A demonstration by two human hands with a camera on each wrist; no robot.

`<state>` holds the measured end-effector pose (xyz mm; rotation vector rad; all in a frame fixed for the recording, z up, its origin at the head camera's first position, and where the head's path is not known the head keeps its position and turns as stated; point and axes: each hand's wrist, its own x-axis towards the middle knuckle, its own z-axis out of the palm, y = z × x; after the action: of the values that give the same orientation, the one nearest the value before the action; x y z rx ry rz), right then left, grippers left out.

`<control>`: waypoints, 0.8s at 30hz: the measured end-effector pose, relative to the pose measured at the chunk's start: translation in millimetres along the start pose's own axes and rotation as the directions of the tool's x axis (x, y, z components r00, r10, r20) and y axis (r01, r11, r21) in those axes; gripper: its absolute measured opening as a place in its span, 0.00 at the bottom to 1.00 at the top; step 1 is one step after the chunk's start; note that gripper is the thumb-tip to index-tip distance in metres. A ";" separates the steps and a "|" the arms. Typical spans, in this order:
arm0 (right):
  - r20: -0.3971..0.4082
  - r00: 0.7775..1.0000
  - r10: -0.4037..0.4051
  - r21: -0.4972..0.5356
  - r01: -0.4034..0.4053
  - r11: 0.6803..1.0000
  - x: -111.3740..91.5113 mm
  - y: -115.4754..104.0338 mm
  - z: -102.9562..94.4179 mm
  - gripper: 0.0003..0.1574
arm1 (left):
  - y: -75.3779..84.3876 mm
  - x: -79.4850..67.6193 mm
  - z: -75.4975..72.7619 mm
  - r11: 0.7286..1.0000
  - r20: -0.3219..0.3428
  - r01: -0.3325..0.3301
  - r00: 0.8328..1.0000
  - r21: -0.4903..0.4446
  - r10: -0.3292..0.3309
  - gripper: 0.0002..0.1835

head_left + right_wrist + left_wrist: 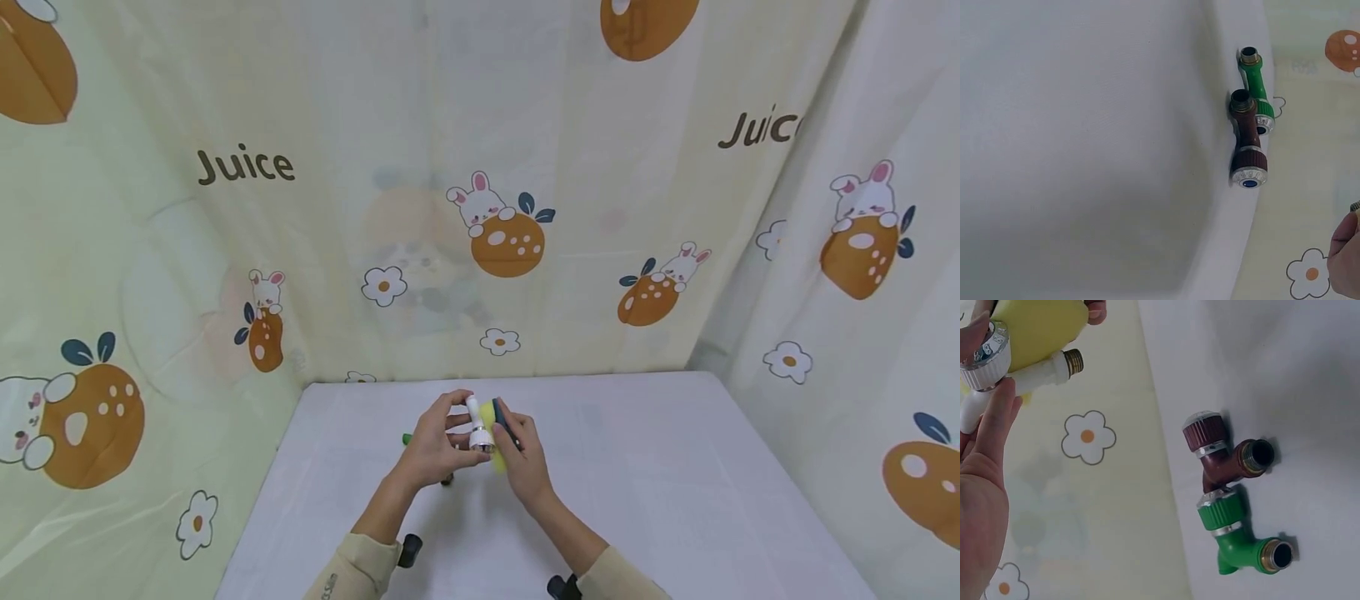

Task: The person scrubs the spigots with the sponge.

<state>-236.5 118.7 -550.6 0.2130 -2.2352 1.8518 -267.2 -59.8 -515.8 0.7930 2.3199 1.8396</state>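
Observation:
Just over the table, my left hand [433, 447] grips a white tap [479, 437] with a ribbed knob; its brass threaded end shows in the left wrist view. My right hand [527, 468] holds a yellow sponge [1044, 328] with a dark backing against or very near the tap; contact cannot be made out for certain. On the table lie a dark red tap [1213, 450] and a green tap [1235, 542], close together. Both are mostly hidden behind my left hand in the head view. At the right wrist view's edge, only part of a hand [1345, 262] appears.
A white-covered table [637, 467] spreads under both hands. Behind it and at its sides hangs a pale curtain [337, 250] printed with rabbits, oranges and flowers. Dark straps [409, 550] sit at the wrists near the beige sleeves.

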 end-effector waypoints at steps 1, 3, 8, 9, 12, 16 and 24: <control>0.005 1.000 0.016 0.009 -0.016 1.000 -0.4 -4.4 -0.7 0.30 | 0.2 -0.3 -0.1 1.000 0.003 0.009 1.000 -0.021 -0.009 0.51; 0.011 0.999 0.040 0.012 -0.040 0.999 -1.2 -12.4 -1.9 0.30 | 0.1 -0.7 -0.1 0.998 0.009 0.026 1.000 -0.060 -0.026 0.51; -0.004 0.995 0.102 -0.022 -0.102 0.995 2.8 -5.9 -2.0 0.30 | -2.0 -1.8 1.4 0.997 0.017 0.038 0.999 -0.074 -0.037 0.50; -0.009 0.993 0.118 -0.029 -0.119 0.992 4.1 -1.1 -1.7 0.31 | -2.3 -2.2 2.0 0.997 0.018 0.041 0.999 -0.065 -0.040 0.50; -0.025 0.987 0.156 -0.042 -0.157 0.987 7.6 11.0 -0.2 0.32 | -1.8 -3.4 3.1 0.998 0.015 0.054 0.998 -0.030 -0.054 0.50; -0.040 0.986 0.162 -0.082 -0.165 0.983 9.7 18.2 -0.6 0.34 | -0.6 -4.3 4.0 0.999 0.009 0.052 0.999 -0.009 -0.052 0.49; -0.033 0.974 0.223 -0.141 -0.225 0.964 13.8 26.7 -8.5 0.36 | 0.5 -5.1 5.5 0.998 0.019 0.054 0.998 -0.015 -0.054 0.49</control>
<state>-256.0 132.6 -570.7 -0.0847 -2.4557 1.7763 -260.5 -57.1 -518.1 0.7346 2.2897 1.8175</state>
